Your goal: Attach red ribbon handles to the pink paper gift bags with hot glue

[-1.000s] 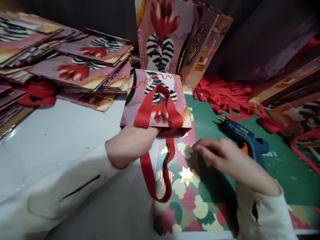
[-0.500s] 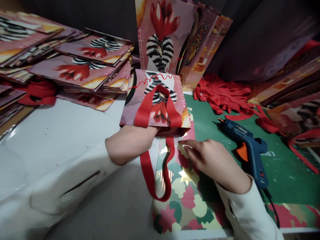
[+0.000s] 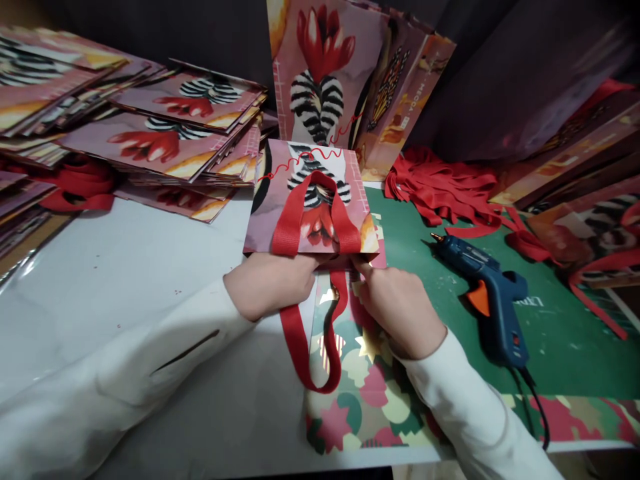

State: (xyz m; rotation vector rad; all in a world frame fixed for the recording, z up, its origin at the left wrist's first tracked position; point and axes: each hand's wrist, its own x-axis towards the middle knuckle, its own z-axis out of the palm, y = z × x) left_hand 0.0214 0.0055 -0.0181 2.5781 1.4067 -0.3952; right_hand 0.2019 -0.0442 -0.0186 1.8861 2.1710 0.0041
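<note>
A small paper gift bag lies flat with its mouth toward me, printed with zebra stripes and a red flower. One red ribbon handle loops over its upper face; another red ribbon handle hangs from the mouth toward me. My left hand is closed at the left of the mouth, its fingertips hidden under the upper edge. At the right of the mouth, my right hand has its index finger reaching under the edge by the ribbon end, the other fingers curled. The bag's inside is hidden.
A blue glue gun with an orange trigger lies on the green mat. Behind it is a heap of red ribbons. Flat bags are stacked at left; a larger upright bag stands behind. Patterned paper lies below.
My right hand has moved left and up to the bag's mouth, its index finger now under the edge. My left hand has drawn back slightly from inside the bag.
</note>
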